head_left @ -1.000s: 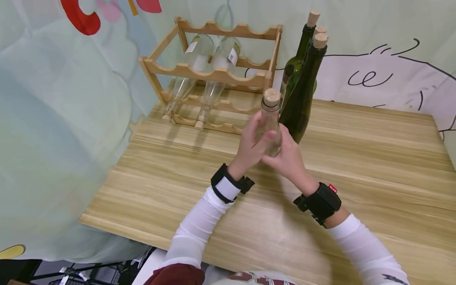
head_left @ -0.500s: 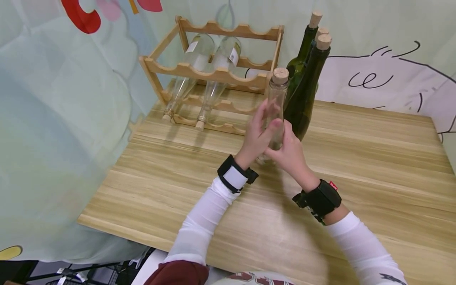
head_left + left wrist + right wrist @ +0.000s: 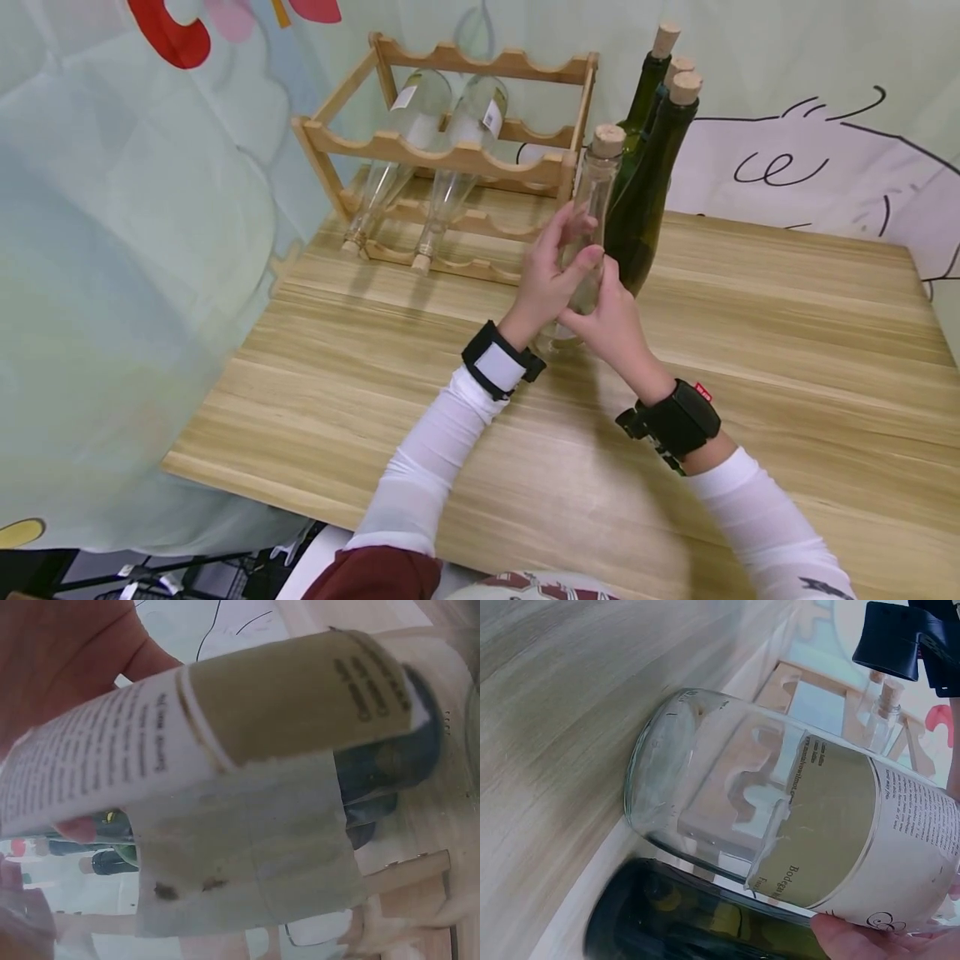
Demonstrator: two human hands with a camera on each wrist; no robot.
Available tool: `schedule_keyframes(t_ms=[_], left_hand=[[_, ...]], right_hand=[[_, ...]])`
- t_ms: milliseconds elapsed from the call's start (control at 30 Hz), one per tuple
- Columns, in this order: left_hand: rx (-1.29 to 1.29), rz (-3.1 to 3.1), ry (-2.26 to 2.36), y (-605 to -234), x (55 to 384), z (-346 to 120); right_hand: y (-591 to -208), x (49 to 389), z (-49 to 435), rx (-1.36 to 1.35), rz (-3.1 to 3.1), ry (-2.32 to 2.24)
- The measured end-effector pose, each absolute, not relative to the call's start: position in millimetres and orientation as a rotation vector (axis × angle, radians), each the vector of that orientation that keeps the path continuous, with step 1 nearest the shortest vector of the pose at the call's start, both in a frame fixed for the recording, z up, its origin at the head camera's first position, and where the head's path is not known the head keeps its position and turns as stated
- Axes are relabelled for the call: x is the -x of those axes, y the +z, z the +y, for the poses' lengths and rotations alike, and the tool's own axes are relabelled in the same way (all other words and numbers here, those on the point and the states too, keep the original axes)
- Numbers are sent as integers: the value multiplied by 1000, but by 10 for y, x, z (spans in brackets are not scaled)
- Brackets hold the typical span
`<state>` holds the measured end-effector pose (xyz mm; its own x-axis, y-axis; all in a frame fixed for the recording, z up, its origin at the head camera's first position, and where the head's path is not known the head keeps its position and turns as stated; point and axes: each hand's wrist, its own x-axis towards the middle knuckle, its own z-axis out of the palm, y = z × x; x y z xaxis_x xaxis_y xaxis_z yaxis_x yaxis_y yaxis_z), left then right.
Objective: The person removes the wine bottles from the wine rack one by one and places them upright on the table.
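Observation:
Both hands grip a clear glass wine bottle [image 3: 597, 185] with a cork in its mouth, close in front of the dark green bottles. My left hand [image 3: 549, 271] holds its left side, the thumb across the front. Lower down, my right hand [image 3: 617, 321] curls round the right side. The bottle leans a little, cork to the right, its base low over the table. A beige and white label [image 3: 832, 817] wraps its body in the right wrist view. In the left wrist view the label [image 3: 300, 705] fills most of the picture.
A two-tier wooden wine rack [image 3: 457, 158] stands at the back left. Two corked clear bottles lie in it, one at far left [image 3: 416, 112] and one beside it [image 3: 476, 112], necks toward the front. Corked green bottles [image 3: 660, 167] stand upright right of the rack on the wooden table [image 3: 787, 350].
The clear bottle's corked top has moved up and to the right, and its base now shows below the hands. Both hands have shifted slightly rightward and away with it.

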<state>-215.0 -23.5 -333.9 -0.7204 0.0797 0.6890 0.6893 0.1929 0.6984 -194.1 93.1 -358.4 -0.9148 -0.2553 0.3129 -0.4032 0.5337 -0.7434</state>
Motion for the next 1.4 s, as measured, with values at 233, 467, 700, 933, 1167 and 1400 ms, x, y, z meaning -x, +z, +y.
schedule_keyframes(t_ms=[233, 467, 700, 933, 1167, 1400], left_hand=[[722, -1954, -1550, -3365, 2154, -230], [746, -1936, -1544, -3393, 2179, -198], [762, -1947, -1562, -3397, 2199, -139], [754, -1953, -1567, -3390, 2218, -78], [737, -1961, -1562, -3396, 2249, -19], [731, -1995, -1503, -3390, 2296, 21]], right_hand=[[-3580, 1934, 936, -565, -2607, 1325], [-3582, 1933, 968, -548, -2620, 1328], [-3578, 1936, 1024, -497, -2622, 1312], [-3592, 1951, 1075, -470, -2622, 1292], [-3597, 1976, 1117, -446, -2634, 1279], [-3594, 2004, 1162, -434, -2635, 1272]])
